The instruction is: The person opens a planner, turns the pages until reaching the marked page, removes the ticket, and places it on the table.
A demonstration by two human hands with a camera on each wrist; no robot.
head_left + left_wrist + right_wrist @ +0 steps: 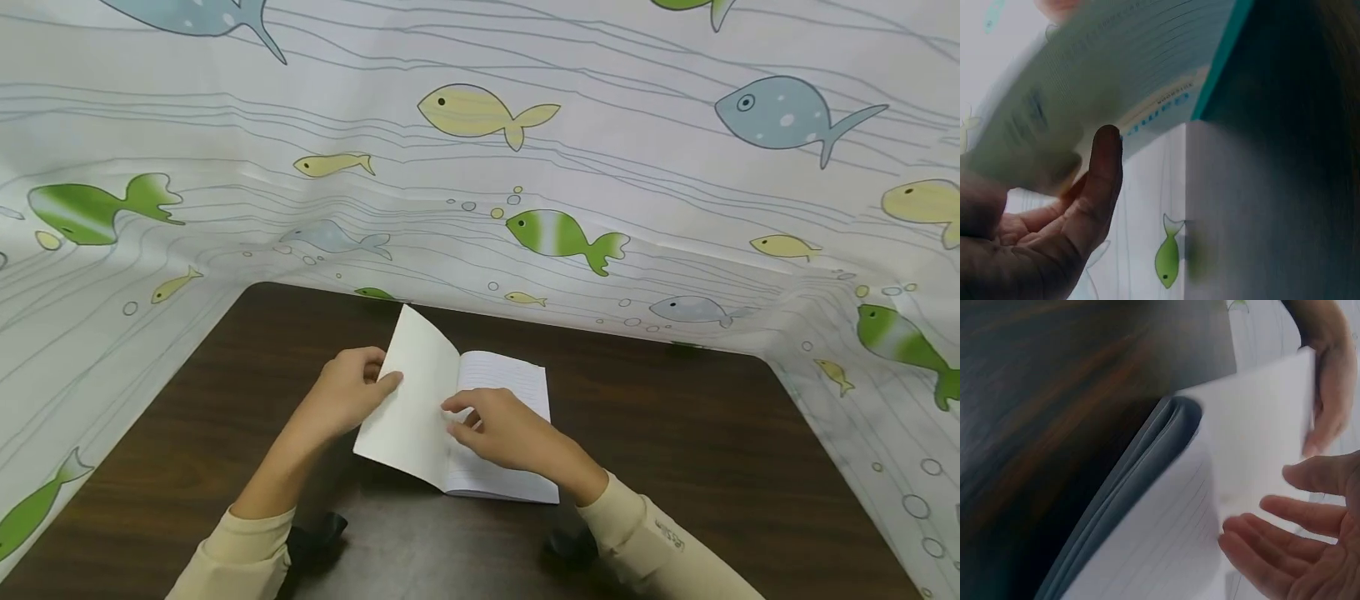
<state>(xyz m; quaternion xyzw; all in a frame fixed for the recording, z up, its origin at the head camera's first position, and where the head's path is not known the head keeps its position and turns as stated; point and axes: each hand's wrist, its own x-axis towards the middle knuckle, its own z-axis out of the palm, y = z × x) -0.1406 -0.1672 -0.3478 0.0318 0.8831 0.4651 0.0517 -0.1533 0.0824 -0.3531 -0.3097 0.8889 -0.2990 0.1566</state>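
The notebook (pixel 427 400) lies open on the worktop (pixel 675 433), about midway between its left and right edges and short of the far edge. The left hand (pixel 348 390) pinches the raised cover (pixel 412 433) by its outer edge, thumb on the blank inner face and fingers behind, probably because a loose cover would fall shut. The lined pages (pixel 502 368) rest flat on the right, seemingly steadied by the worktop alone. The right hand (pixel 502 429) is over the fold, its fingers loosely bent and apart from the thumb, gripping nothing; whether a fingertip touches paper cannot be told. No container shows; only the cover encloses anything, namely the pages. A fish-printed sheet (pixel 645 179) rises beyond the worktop's far edge.
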